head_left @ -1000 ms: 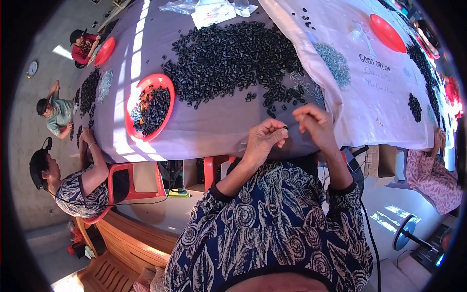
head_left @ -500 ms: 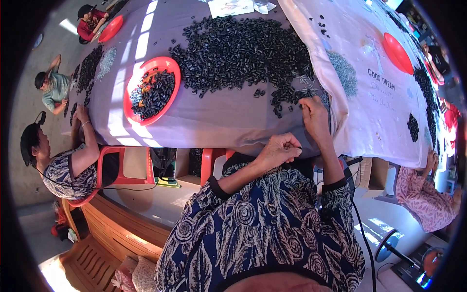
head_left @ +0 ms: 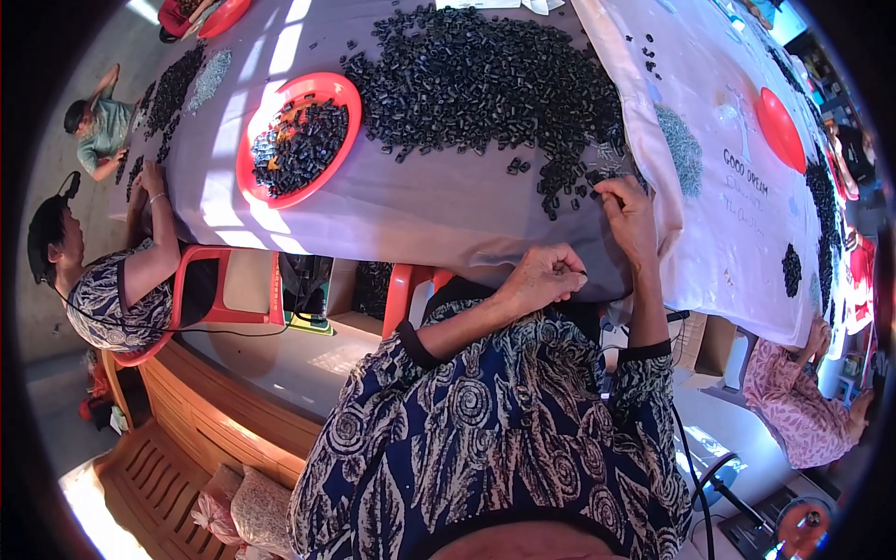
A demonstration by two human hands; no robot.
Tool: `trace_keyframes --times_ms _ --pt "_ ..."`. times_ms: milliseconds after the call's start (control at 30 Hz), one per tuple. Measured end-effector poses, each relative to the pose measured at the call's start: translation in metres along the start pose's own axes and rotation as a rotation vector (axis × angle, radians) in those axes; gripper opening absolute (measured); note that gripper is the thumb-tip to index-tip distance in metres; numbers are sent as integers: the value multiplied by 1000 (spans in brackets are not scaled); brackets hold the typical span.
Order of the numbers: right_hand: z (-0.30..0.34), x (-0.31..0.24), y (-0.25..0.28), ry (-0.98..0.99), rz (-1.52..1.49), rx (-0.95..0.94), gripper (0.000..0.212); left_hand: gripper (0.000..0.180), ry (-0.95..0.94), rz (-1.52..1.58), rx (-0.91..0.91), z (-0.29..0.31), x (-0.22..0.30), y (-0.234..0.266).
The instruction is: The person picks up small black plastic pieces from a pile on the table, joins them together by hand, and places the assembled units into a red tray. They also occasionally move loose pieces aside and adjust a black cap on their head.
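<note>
My left hand (head_left: 544,277) is closed in a pinch over the table's near edge; whatever lies between its fingertips is too small to make out. Farther forward, my right hand (head_left: 630,213) has thumb and forefinger pressed together. Its tips are at a small heap of thin clear pieces (head_left: 611,162) beside a cloth fold, and what they pinch cannot be made out. A broad pile of small black tubular pieces (head_left: 485,89) spreads beyond both hands. Left of it sits a red plastic bowl (head_left: 353,103) with black pieces inside.
Grey cloth (head_left: 411,210) covers the table, overlapped by a paler cloth (head_left: 695,233) on the right with another clear heap (head_left: 679,149) and a red dish (head_left: 780,131). A co-worker (head_left: 112,280) sits at the left on a red chair (head_left: 224,289). A wooden bench (head_left: 215,401) stands behind.
The view has shifted slightly, so the table's things sit a bit differently in the picture. Both hands stay near the same spots, still pinched; the dark bit at my left fingertips no longer shows.
</note>
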State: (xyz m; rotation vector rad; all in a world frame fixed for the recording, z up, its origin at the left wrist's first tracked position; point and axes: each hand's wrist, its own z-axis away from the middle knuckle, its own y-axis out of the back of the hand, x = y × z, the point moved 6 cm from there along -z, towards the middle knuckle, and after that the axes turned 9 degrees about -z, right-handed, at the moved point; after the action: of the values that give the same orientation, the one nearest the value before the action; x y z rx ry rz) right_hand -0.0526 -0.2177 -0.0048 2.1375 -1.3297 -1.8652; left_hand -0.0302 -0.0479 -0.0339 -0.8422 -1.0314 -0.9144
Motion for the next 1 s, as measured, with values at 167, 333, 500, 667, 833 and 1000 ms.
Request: trace_keyframes --times_ms 167,333,500,667,833,1000 --pt "6 -2 -22 74 84 11 13 9 33 -10 -13 2 -1 -4" --pt "6 1 -28 64 245 37 10 8 11 -29 -2 2 1 0" --pt "7 -4 -22 91 241 88 10 8 -4 -10 9 1 4 5" --pt "12 -1 -10 -253 -613 73 11 8 -122 105 87 -1 18 22" --pt "16 -36 -6 -151 -716 -14 13 9 -200 123 172 4 34 39" --pt "24 -58 -12 -170 -751 -110 15 10 -243 119 191 10 44 40"
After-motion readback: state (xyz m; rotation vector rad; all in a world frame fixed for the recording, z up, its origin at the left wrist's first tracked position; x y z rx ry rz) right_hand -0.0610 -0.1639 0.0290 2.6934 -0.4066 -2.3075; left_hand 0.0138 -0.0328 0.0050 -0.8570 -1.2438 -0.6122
